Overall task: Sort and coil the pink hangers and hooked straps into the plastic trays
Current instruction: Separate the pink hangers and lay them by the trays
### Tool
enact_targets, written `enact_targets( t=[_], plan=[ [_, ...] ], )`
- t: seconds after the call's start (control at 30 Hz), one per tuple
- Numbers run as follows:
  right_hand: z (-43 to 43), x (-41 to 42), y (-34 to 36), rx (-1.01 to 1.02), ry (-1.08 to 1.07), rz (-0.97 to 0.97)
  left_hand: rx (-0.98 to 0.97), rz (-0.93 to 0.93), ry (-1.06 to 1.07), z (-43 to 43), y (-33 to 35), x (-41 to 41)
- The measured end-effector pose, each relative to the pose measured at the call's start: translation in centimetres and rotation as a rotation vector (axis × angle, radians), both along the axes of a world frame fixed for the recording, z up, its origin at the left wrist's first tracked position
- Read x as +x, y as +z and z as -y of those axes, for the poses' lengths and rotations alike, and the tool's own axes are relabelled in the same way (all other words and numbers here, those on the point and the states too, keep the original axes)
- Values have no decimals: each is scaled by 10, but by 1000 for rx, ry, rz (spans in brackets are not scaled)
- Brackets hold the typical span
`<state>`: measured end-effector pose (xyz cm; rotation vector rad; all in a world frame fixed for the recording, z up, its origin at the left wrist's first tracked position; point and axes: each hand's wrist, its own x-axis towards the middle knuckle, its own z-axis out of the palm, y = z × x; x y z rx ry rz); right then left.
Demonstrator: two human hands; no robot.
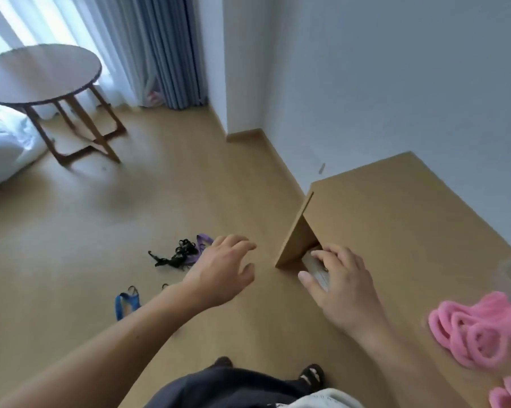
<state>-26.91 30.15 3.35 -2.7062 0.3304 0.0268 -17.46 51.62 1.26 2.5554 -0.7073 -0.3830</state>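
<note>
Desk (410, 231), pink hangers (472, 331) near right hand (339, 293)

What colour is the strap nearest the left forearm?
The strap is blue, seen best in the head view.

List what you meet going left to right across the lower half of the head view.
blue strap on the floor → black straps → left hand → right hand → pink hangers on the desk

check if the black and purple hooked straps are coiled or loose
Loose: the black and purple hooked straps lie in a tangled heap on the wooden floor.
</note>
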Motion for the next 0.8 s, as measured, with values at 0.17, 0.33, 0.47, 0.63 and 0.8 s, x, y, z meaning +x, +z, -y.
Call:
enact_targets(
  t=[0.17, 0.33, 0.47, 0.63, 0.8],
  plan=[
    [-64, 51, -1, 21, 279, -39, -16, -23, 303, -92, -2, 9],
    [-101, 100, -10, 54, 474, -81, 12, -47, 542, -143, -8, 15],
    [-125, 142, -18, 123, 602, -97, 3, -64, 723, -167, -10, 23],
    [-160, 188, -34, 117, 750, -146, 25, -88, 842, -187, -23, 35],
    [-197, 221, -50, 100, 843, -195, 4, -144, 926, -211, -44, 43]
  ],
)
